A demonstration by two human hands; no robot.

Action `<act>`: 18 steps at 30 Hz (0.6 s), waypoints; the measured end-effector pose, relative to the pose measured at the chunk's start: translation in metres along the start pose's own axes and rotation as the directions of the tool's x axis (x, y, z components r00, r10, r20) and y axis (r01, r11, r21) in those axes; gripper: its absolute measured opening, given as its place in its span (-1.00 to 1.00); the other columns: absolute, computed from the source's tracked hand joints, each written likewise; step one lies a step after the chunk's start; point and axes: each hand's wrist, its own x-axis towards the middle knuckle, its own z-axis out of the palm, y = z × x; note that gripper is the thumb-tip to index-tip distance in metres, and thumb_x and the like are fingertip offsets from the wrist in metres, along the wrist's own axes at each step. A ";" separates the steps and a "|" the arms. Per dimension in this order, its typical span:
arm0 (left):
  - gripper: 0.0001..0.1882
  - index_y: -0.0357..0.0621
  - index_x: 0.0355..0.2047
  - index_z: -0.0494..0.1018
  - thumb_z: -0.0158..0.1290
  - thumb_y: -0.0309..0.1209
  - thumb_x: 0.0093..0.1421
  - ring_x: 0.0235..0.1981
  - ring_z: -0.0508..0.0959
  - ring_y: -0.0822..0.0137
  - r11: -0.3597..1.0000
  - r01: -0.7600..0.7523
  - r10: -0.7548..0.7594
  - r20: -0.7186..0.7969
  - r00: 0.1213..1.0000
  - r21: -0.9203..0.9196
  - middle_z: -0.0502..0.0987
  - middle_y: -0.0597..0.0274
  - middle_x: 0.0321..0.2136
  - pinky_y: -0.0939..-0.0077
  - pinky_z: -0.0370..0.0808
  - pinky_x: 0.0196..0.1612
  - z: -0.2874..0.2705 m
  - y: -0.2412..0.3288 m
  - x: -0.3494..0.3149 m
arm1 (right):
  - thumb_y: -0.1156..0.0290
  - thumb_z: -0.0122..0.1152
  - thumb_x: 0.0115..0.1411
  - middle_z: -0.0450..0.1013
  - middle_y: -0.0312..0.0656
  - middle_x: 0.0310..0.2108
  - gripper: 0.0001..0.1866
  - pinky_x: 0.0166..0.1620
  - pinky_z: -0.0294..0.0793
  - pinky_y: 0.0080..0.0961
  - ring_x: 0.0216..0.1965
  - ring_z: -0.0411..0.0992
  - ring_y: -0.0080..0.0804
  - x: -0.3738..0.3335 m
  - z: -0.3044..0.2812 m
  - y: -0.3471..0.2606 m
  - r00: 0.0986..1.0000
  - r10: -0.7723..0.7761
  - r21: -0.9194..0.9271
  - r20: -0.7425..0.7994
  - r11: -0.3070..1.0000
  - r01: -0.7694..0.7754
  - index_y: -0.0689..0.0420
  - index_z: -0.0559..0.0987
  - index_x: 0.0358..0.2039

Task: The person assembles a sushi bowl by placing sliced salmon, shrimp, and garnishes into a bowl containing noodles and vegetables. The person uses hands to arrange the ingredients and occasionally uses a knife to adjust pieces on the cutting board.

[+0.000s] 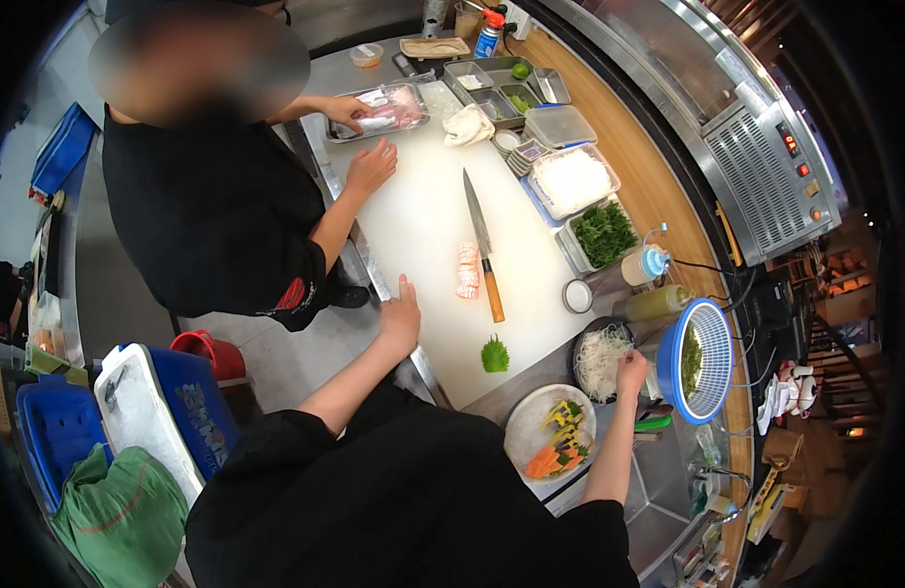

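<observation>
My left hand (pixel 401 321) rests at the near left edge of the white cutting board (pixel 413 235), fingers stretched out and holding nothing. Over a dark bowl my right hand (pixel 631 374) pinches at fine white shredded radish (pixel 601 358). A knife (pixel 480 230) with a wooden handle lies across the middle of the board. Beside its blade is a block of pale pink-and-white striped fish (pixel 467 270). One green shiso leaf (pixel 494 354) lies nearer to me. Left of the bowl, a round plate (pixel 519 428) carries orange slices, yellow flowers and green leaves.
A co-worker's hands (pixel 372 167) are by a clear tray of fish (pixel 403 106) at the board's far end. Along the right stand a tub of white shreds (pixel 570 181), a tray of green leaves (pixel 604 235), squeeze bottles (pixel 653 304) and a blue colander (pixel 729 358). A sink (pixel 658 490) is lower right.
</observation>
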 end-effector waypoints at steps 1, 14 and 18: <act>-0.19 -0.44 0.39 0.08 0.10 -0.41 0.17 -0.11 0.59 0.19 1.000 0.001 -0.001 -0.008 1.000 0.007 -0.07 -0.40 0.43 0.36 0.50 -0.07 0.004 0.000 0.002 | 0.54 0.33 0.04 0.54 0.03 -0.53 -0.90 -0.28 0.49 -0.24 -0.44 0.55 -0.07 0.000 -0.001 -0.002 0.998 0.035 0.039 -0.060 0.999 -0.033 0.27 0.59 -0.42; -0.12 -0.19 0.43 -0.02 0.08 -0.16 0.20 0.13 0.51 -0.10 0.825 -0.033 0.021 -0.027 0.999 -0.565 0.49 -0.21 0.11 0.04 0.45 0.18 -0.086 -0.051 0.124 | 0.55 0.30 0.09 0.58 -0.01 -0.49 -0.93 -0.25 0.51 -0.25 -0.41 0.56 -0.09 -0.007 -0.013 0.005 0.988 0.102 0.111 -0.118 0.990 -0.088 0.27 0.62 -0.40; 0.00 -0.33 0.43 -0.16 0.12 -0.20 0.13 -0.07 0.60 -0.18 0.656 -0.018 -0.295 -0.278 0.914 -0.755 0.56 -0.35 -0.10 0.01 0.55 -0.02 -0.156 -0.088 0.267 | 0.52 0.31 0.09 0.57 -0.03 -0.50 -0.91 -0.28 0.51 -0.27 -0.44 0.56 -0.14 -0.003 -0.020 -0.012 0.985 0.101 0.072 -0.141 0.993 -0.092 0.27 0.63 -0.39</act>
